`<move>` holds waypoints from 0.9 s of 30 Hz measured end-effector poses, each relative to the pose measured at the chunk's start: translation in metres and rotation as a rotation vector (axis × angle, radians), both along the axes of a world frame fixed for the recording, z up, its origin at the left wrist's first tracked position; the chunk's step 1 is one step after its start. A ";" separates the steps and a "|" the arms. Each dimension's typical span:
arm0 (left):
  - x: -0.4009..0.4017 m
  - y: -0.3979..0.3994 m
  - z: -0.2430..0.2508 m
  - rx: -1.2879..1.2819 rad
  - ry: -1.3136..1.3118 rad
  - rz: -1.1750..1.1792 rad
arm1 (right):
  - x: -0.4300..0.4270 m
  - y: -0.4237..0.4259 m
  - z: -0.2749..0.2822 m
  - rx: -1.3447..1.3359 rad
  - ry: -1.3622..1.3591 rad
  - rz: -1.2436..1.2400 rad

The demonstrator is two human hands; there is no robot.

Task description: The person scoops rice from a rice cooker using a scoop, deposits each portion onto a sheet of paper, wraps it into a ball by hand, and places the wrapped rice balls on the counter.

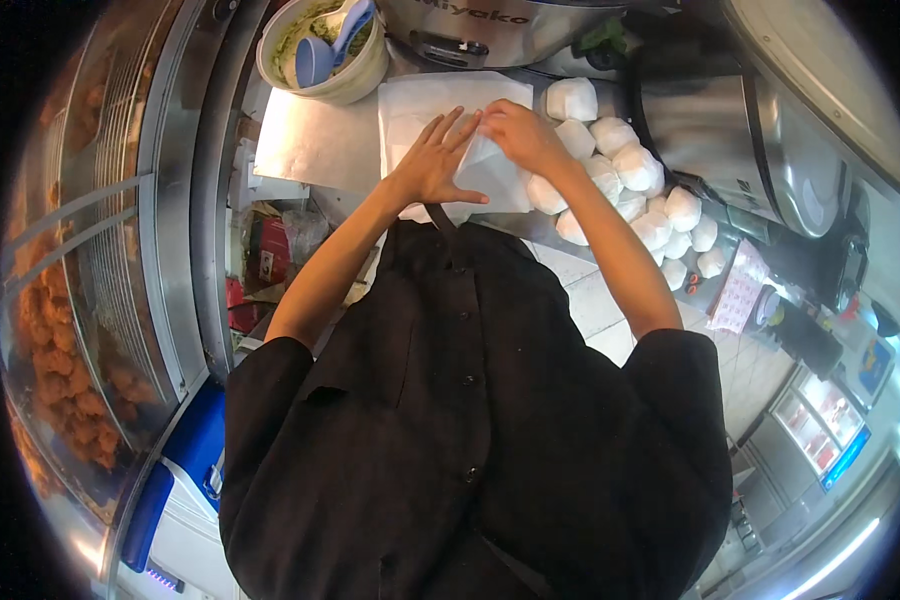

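Note:
My left hand (436, 161) lies spread over a stack of white paper sheets (457, 94) on the steel counter, fingers apart. My right hand (521, 135) has thumb and fingers pinched together at the upper part of a sheet, whose corner seems to be lifted between the fingertips. Right beside the paper is a heap of round white paper-wrapped bundles (636, 166); their contents are hidden. A white tub (381, 66) stands at the upper left of the paper, with a blue plastic scoop (315, 61) lying in a pale and green food.
A large Miyako rice cooker (487, 34) stands behind the paper. Another steel cooker (701, 127) is to the right of the bundles. A glass display case with fried food (64, 360) is at the left. Red-handled scissors (692, 283) and a printed pink sheet (739, 289) lie at the right.

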State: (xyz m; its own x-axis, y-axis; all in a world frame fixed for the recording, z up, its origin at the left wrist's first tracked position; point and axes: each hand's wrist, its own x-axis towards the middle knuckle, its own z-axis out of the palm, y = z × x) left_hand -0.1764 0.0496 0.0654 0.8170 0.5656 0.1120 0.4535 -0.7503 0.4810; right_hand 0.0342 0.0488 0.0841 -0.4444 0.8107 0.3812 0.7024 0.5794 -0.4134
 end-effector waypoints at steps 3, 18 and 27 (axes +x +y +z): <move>-0.008 -0.002 0.002 -0.043 0.021 0.035 | 0.006 0.013 -0.011 -0.581 0.054 -0.050; 0.001 0.080 -0.043 -0.359 -0.219 0.213 | -0.027 -0.020 -0.034 -0.730 -0.065 -0.893; 0.016 0.049 -0.016 0.314 -0.262 0.530 | -0.062 -0.066 -0.028 -0.339 -0.350 -0.403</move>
State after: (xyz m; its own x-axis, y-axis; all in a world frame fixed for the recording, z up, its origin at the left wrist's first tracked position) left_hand -0.1605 0.0988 0.0494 0.3612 0.7913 0.4934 0.6971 -0.5806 0.4207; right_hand -0.0274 -0.0170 0.0564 -0.1303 0.9907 -0.0386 0.9651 0.1178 -0.2341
